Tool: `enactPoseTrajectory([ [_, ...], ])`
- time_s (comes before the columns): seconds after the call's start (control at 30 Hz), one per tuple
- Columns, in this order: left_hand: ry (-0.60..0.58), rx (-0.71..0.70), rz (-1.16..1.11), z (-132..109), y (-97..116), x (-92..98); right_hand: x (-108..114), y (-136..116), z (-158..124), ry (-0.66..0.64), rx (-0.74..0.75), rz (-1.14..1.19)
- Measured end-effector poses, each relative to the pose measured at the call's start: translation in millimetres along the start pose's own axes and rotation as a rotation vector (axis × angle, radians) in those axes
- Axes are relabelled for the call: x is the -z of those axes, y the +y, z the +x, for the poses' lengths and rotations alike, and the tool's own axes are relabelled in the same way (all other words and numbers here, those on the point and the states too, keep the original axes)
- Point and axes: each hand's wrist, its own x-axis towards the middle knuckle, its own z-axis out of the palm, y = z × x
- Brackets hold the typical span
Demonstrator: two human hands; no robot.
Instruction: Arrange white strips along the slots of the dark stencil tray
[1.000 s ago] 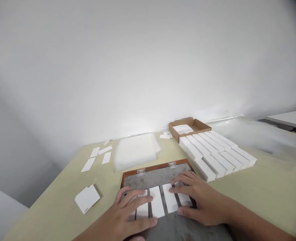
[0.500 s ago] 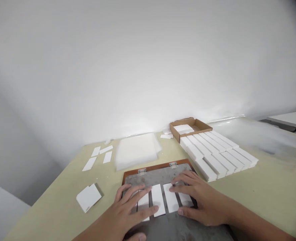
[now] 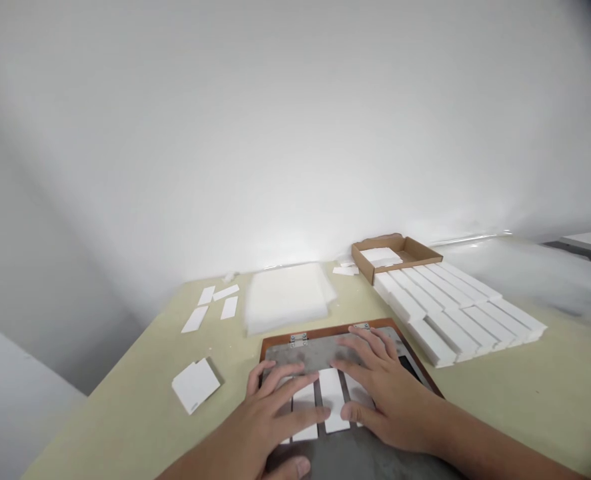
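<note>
In front of me lies a flat grey plate (image 3: 320,347), hinged to an orange-brown base (image 3: 270,335). White rectangular cards sit side by side in slots in it; the middle card (image 3: 331,400) shows most fully. My left hand (image 3: 280,407) rests with spread fingers over the cards at the left, partly hiding a card (image 3: 304,423). My right hand (image 3: 385,387) spreads over the right part, its fingers reaching toward the right hinge (image 3: 361,326) and its thumb at the middle card's edge. Beyond that hand a dark slot (image 3: 409,367) shows. Neither hand grips anything.
A small stack of white cards (image 3: 195,385) lies left of the plate, with several loose cards (image 3: 229,307) farther back. Translucent sheets (image 3: 285,297) lie behind the plate. At right stand rows of stacked white cards (image 3: 465,313) and an open cardboard box (image 3: 418,251).
My right hand has slid left across the plate, uncovering a dark slot at the right. My left hand stays about the same on the cards. The whole view has shifted slightly.
</note>
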Motion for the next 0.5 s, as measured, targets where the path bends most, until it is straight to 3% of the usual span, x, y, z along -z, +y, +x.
enactPoseTrajectory([
  [0.33,0.047,-0.031,0.014,0.8,1.7,0.3,4.2,-2.1,0.0,-0.005,0.023,-0.004],
  [0.5,-0.009,-0.025,0.021,4.0,5.3,7.6,5.4,-2.6,-0.9,0.011,0.053,-0.028],
])
